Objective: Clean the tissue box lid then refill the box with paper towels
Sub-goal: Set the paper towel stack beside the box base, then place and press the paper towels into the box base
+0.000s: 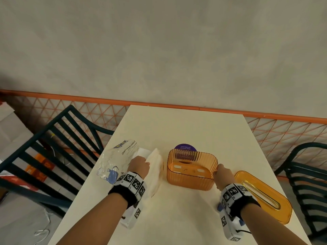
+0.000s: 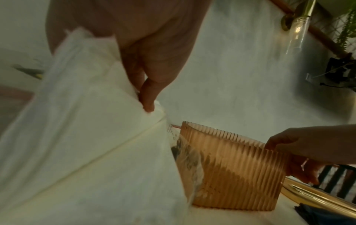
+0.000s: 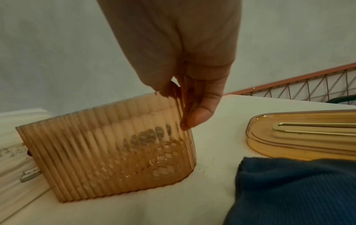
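An amber ribbed tissue box stands open and empty in the middle of the white table. My right hand pinches its right rim, thumb outside and fingers inside, as the right wrist view shows on the box. Left of the box lies a stack of white paper towels. My left hand grips that stack from above and tilts it up. The amber lid with a slot lies flat on the table to the right, also seen as the lid.
A clear plastic wrapper with blue print lies left of the towels. A blue cloth lies by my right wrist. A purple round sticker sits behind the box. Dark slatted chairs flank the table; an orange-railed mesh fence runs behind.
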Motion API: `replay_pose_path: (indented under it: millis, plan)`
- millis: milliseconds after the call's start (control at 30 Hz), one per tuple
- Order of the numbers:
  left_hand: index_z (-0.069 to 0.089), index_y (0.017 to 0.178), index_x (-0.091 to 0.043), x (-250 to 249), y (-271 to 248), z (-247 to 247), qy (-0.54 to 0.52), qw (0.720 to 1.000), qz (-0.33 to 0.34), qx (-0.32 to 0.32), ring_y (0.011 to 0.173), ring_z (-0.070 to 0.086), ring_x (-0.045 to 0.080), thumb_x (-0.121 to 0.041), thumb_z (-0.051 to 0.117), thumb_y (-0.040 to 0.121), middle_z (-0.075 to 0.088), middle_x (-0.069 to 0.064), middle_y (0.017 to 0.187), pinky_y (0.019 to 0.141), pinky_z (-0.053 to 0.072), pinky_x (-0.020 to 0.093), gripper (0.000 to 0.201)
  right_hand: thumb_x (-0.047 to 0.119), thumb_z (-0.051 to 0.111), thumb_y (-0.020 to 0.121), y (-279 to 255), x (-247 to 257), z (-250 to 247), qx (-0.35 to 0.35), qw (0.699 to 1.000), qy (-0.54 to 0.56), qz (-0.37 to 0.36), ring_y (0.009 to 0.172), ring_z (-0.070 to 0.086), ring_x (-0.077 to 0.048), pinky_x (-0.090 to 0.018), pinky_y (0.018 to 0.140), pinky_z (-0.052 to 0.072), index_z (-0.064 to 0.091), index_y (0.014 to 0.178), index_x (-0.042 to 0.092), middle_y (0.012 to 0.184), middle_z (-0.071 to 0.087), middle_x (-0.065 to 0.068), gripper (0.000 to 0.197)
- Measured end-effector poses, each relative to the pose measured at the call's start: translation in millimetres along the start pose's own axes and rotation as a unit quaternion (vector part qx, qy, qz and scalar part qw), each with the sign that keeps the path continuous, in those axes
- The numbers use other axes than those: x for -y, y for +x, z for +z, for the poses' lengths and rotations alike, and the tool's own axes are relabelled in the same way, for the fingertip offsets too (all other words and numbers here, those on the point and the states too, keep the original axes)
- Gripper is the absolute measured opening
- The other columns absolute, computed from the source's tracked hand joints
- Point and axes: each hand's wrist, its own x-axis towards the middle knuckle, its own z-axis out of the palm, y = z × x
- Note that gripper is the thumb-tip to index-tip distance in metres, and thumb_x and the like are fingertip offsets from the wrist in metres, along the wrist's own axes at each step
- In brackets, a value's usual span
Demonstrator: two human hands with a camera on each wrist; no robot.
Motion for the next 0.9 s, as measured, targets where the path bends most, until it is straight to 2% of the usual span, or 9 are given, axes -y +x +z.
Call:
replay_pose_path:
  millis: [67,167,233,300,433,600,667,767,900]
  plan:
    - [0.052,0.127,0.001,0.1,0.3,-3.2,0.005,1.000,0.000,-0.008,0.126,0.048,0.030,-0.018,0.042,0.098,0.053,0.016,0.134,0.102,0.038,0.034,0.036,0.015,0.033,0.097,-3.6,0.2,-5.4,0.019,1.000,-0.007,0.002,0.082,0.062,-0.029,-0.035,0.074,0.055,0.045,0.100,0.003,0.080,0.052,-0.007,0.017]
    - [0.049,0.129,-0.003,-0.8,-5.0,-18.1,0.006,0.998,0.004,-0.058,0.125,0.049,0.030,-0.017,0.036,0.100,0.053,0.015,0.134,0.100,0.040,0.035,0.035,0.028,0.036,0.099,-11.3,5.6,-23.2,0.017,0.999,-0.038,-0.008,0.111,0.057,-0.030,-0.032,0.080,0.044,0.041,0.126,0.002,0.122,0.052,-0.017,0.038]
    - [0.050,0.128,-0.004,-1.2,-11.5,-38.1,0.012,0.993,0.027,-0.110,0.121,0.052,0.029,-0.020,0.034,0.101,0.055,0.014,0.131,0.097,0.042,0.035,0.035,0.033,0.038,0.098,-18.8,16.7,-39.2,-0.028,0.999,0.006,-0.045,0.119,0.052,-0.031,-0.035,0.093,0.044,0.037,0.134,0.003,0.133,0.046,-0.017,0.047]
    - [0.052,0.124,-0.002,-0.1,-18.9,-64.0,-0.012,0.986,0.058,-0.157,0.115,0.055,0.030,-0.019,0.034,0.101,0.058,0.016,0.124,0.093,0.044,0.036,0.034,0.034,0.039,0.098,-26.3,36.7,-51.4,-0.041,0.990,0.086,-0.099,0.105,0.059,-0.026,-0.034,0.089,0.046,0.044,0.132,0.006,0.123,0.057,-0.017,0.044]
    - [0.056,0.110,0.004,-2.7,-36.7,-108.3,-0.091,0.962,0.126,-0.222,0.097,0.058,0.034,-0.016,0.038,0.100,0.062,0.021,0.106,0.079,0.044,0.036,0.029,0.037,0.035,0.099,-50.3,92.2,-56.5,0.090,0.950,0.240,-0.178,0.060,0.060,-0.017,-0.029,0.060,0.053,0.054,0.115,0.009,0.087,0.068,-0.011,0.037]
    - [0.057,0.110,-0.001,-17.9,-67.6,-102.3,-0.090,0.937,0.211,-0.263,0.091,0.060,0.031,-0.019,0.039,0.099,0.062,0.014,0.100,0.070,0.041,0.032,0.028,0.059,0.029,0.093,-71.8,142.3,-52.9,0.290,0.828,0.474,-0.081,0.074,0.068,-0.036,-0.039,0.064,0.056,0.047,0.112,0.011,0.094,0.070,-0.022,0.054]
    - [0.057,0.110,-0.003,-17.7,-73.3,-91.4,-0.086,0.933,0.225,-0.266,0.091,0.060,0.028,-0.020,0.039,0.099,0.062,0.010,0.099,0.068,0.037,0.026,0.027,0.060,0.028,0.093,-69.7,149.5,-50.8,0.251,0.850,0.457,-0.076,0.087,0.066,-0.036,-0.043,0.073,0.056,0.046,0.117,0.013,0.104,0.067,-0.020,0.055]
    - [0.059,0.106,-0.001,-10.9,-74.9,-91.0,-0.120,0.923,0.256,-0.261,0.087,0.059,0.026,-0.017,0.042,0.098,0.062,0.010,0.095,0.069,0.038,0.025,0.025,0.040,0.030,0.097,-55.0,148.1,-54.7,0.074,0.945,0.268,-0.172,0.123,0.042,-0.032,-0.045,0.107,0.036,0.044,0.130,0.019,0.133,0.043,-0.013,0.042]
    - [0.059,0.102,-0.001,-3.9,-70.8,-103.9,-0.129,0.912,0.274,-0.277,0.077,0.054,0.022,-0.018,0.042,0.098,0.058,0.006,0.085,0.066,0.039,0.029,0.024,0.025,0.033,0.097,-47.9,147.1,-71.6,0.114,0.928,0.266,-0.235,0.122,0.042,-0.023,-0.033,0.099,0.034,0.050,0.127,0.019,0.131,0.047,-0.004,0.035]
